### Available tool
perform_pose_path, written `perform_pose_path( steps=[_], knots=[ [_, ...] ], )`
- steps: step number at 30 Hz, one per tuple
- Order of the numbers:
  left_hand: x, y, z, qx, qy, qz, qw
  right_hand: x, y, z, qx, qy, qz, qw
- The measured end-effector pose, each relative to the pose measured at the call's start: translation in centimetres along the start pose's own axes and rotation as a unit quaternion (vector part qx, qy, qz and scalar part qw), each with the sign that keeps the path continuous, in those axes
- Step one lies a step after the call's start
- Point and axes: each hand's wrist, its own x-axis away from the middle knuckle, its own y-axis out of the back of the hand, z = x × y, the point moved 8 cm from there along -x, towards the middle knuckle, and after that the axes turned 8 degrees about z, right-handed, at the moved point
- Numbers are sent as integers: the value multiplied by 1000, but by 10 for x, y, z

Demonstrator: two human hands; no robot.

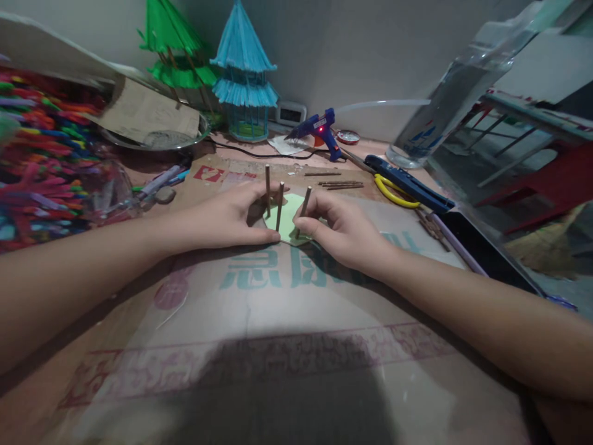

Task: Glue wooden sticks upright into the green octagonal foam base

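cardboard sheet (pixel 296 346): flat, matte, printed; covers the desk.
left hand (pixel 231 217): cupped round two upright sticks (pixel 280 207) at 9 o'clock on the card; whether it grips them cannot be told.
right hand (pixel 345 232): thumb and forefinger pinched on the tilted stick (pixel 304 209) at 3 o'clock.
glue gun (pixel 319 130): blue plastic, lamp lit, at 1 o'clock.
card (pixel 290 216): pale green, thin, smooth, centred between the hands.
all sticks: slim, brown, round.
likely fault: a nudge or early release topples a stick if its base joint is soft.
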Motion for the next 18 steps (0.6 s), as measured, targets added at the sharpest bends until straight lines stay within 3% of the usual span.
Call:
perform_pose_path(
  steps=[10,18],
  knots=[
    [3,-1,5,0,25,2,1000,1,0,4,11,14,9,1000],
    [2,-2,1,27,2,3,1000,2,-3,6,16,29,19,999]
  ],
)
